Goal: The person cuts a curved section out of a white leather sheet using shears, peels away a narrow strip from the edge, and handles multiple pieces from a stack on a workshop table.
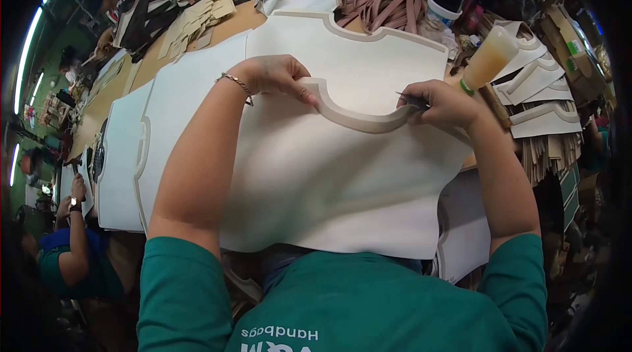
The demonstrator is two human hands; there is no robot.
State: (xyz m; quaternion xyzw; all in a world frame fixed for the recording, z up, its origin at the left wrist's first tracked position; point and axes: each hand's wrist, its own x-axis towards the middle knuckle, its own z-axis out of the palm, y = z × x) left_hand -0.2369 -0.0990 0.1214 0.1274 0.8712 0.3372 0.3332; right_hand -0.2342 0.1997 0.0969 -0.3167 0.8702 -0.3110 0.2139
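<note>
A large white panel point(342, 174), leather-like, hangs curved toward me over the table's near side. Along its U-shaped cutout runs a beige edge strip point(359, 121). My left hand point(280, 79) pinches the panel at the cutout's left corner, thumb on the strip. At the right end of the cutout, my right hand point(441, 105) is closed around a small dark pointed tool point(413, 100), perhaps a blade or snips. Its fingers also meet the panel's edge there. Beneath lies another white panel point(355, 49) with the same beige edging.
More white panels point(191, 82) overlap to the left. Brown strips point(382, 8) lie behind, beside a white tub point(442, 9). A bottle of yellowish liquid point(490, 55) stands right, near stacked edged pieces point(543, 115). Another person point(79, 253) works at far left.
</note>
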